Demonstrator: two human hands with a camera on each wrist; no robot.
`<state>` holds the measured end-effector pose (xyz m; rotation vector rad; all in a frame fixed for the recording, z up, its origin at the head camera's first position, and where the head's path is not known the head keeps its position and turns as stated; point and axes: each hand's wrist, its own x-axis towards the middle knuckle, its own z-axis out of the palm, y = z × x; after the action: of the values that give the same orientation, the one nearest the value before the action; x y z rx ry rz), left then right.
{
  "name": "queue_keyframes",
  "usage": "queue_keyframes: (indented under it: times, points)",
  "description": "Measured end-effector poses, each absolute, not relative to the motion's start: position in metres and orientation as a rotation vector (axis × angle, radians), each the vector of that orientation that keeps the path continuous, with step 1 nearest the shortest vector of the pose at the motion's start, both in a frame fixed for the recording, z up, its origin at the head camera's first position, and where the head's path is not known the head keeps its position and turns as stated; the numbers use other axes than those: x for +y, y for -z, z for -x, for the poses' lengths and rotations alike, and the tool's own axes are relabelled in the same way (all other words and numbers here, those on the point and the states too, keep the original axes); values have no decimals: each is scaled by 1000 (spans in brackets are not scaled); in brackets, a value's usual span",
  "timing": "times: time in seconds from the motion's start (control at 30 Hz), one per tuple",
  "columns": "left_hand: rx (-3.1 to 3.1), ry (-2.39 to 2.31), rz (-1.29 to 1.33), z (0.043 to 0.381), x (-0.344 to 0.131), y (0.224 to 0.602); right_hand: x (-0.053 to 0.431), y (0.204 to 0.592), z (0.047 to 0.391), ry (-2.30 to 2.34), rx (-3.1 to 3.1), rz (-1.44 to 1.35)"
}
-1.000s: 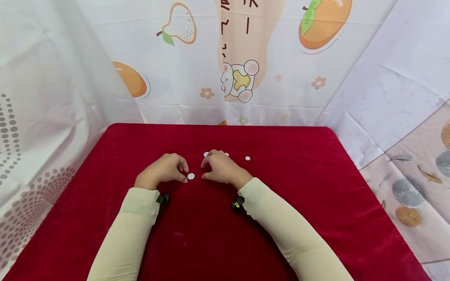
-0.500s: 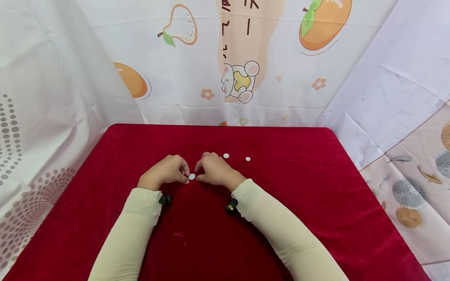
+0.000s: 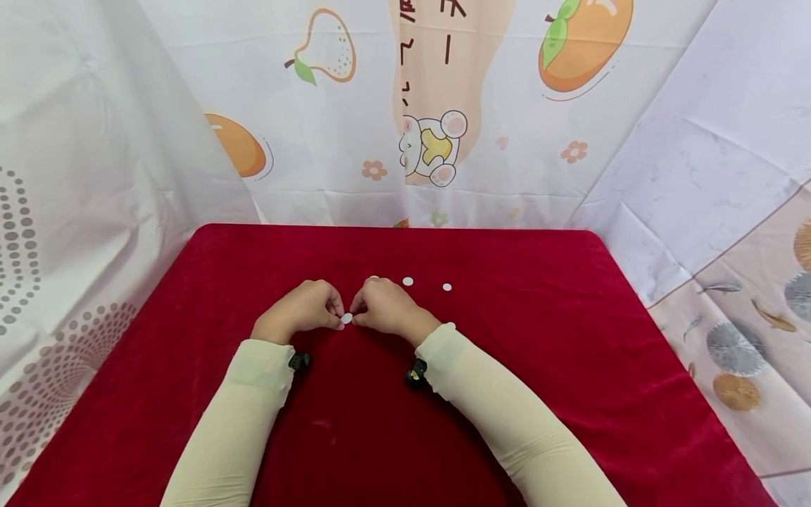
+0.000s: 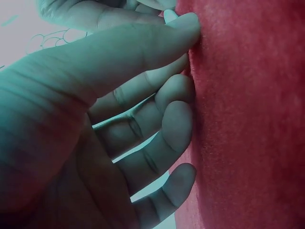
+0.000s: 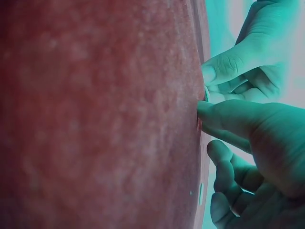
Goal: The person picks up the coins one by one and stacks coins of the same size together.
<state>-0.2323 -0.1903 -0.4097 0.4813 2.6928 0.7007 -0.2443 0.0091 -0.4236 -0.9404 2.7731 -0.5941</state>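
In the head view, a small round white disc [image 3: 346, 318] is tilted just above the red cloth, between the two hands. My left hand [image 3: 306, 308] pinches its left edge with thumb and index finger. From the other side, my right hand [image 3: 386, 307] has its thumb and index fingertips on the disc's right edge. The left wrist view shows only a sliver of the disc [image 4: 170, 17] past the left thumb. Seen from the right wrist, the disc [image 5: 207, 93] is edge-on between both thumbs. The remaining fingers of each hand are loosely curled.
Two more white discs lie farther back, one disc [image 3: 407, 281] behind the right hand and a smaller disc [image 3: 446, 287] to its right. Another disc [image 3: 451, 325] peeks out by the right sleeve. Red cloth [image 3: 538, 338] covers the table; patterned curtains [image 3: 355, 127] surround it.
My right hand has moved left to the disc. My left hand has shifted slightly right and closed on the disc's edge, and the disc has become tilted.
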Motion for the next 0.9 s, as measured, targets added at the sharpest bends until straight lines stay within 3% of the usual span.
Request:
queue_keyframes:
  times: [0.9]
  points:
    - [2695,-718,-517,234,-189,412,19,430,248,688,2745,971]
